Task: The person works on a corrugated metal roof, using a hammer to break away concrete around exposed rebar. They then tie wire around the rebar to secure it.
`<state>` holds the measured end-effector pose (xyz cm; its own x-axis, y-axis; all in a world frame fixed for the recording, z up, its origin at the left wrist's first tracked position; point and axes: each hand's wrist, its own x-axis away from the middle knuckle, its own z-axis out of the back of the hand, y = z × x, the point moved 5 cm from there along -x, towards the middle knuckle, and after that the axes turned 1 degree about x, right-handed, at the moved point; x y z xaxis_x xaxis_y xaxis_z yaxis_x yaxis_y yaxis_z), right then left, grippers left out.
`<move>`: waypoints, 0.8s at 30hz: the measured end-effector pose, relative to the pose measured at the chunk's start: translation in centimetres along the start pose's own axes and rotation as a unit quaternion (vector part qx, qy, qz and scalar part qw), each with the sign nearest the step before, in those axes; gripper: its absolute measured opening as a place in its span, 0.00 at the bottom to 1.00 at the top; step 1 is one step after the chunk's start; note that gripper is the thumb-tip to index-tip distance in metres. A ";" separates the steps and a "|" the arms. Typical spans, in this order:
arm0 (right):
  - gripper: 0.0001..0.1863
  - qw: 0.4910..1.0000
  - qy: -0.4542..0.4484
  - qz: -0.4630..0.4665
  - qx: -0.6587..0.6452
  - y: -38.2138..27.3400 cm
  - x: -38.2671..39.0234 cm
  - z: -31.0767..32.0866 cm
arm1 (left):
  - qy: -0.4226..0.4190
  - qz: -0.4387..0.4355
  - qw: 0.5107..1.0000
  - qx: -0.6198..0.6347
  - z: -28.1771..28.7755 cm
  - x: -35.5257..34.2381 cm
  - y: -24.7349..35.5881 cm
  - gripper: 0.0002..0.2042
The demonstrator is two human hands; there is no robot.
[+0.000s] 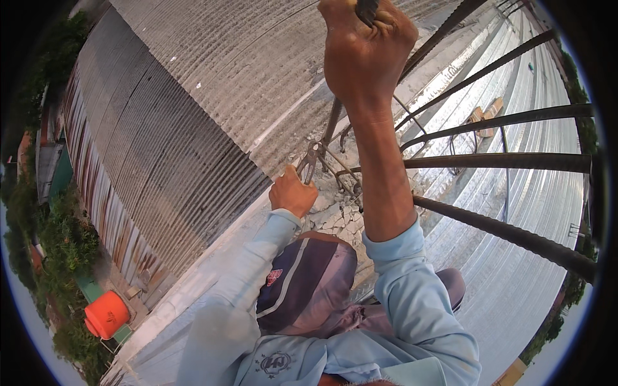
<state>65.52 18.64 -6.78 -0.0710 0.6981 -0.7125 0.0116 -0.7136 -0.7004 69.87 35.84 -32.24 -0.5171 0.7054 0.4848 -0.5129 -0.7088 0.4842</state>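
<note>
My left hand (293,192) is closed round the handles of metal pincers (311,162). The head of the pincers is up against thin steel rods (339,168) at the foot of an upright rebar (332,121); whether the jaws bite on one cannot be made out. Raised high at the top edge, my right hand (371,48) is a fist round a dark rod-like thing (367,10), most of which the hand and the frame edge hide. Broken concrete (343,220) lies below the rods, just in front of my knee.
Several thick rebars (496,161) stick out and fan to the right over a shiny metal roof (508,257). Brick pieces (484,117) lie on it. To the left is a grey corrugated roof (154,128) beyond a pale wall edge (193,273). An orange tank (107,315) stands far lower left.
</note>
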 end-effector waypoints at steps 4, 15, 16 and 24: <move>0.12 1.000 0.005 -0.020 -0.005 -0.3 -0.1 -0.1 | -0.066 -0.033 0.992 0.102 -0.1 -0.5 -0.8 0.29; 0.14 0.999 -0.009 -0.042 0.028 -0.2 0.0 0.2 | -0.431 0.003 0.706 0.562 -1.2 -0.8 -0.5 0.17; 0.14 0.999 -0.006 -0.035 0.036 -0.1 0.0 0.3 | -0.456 0.020 0.672 0.583 -1.3 -0.8 -0.4 0.15; 0.11 0.994 -0.018 -0.105 -0.002 -1.2 -0.1 0.1 | -0.427 0.050 0.594 0.681 -4.1 0.5 0.2 0.10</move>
<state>65.41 19.45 -5.87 -0.1082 0.8296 -0.5477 -0.0028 -0.5512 -0.8344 66.73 36.04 -34.86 0.3350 0.8160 0.4711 0.8200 -0.4987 0.2807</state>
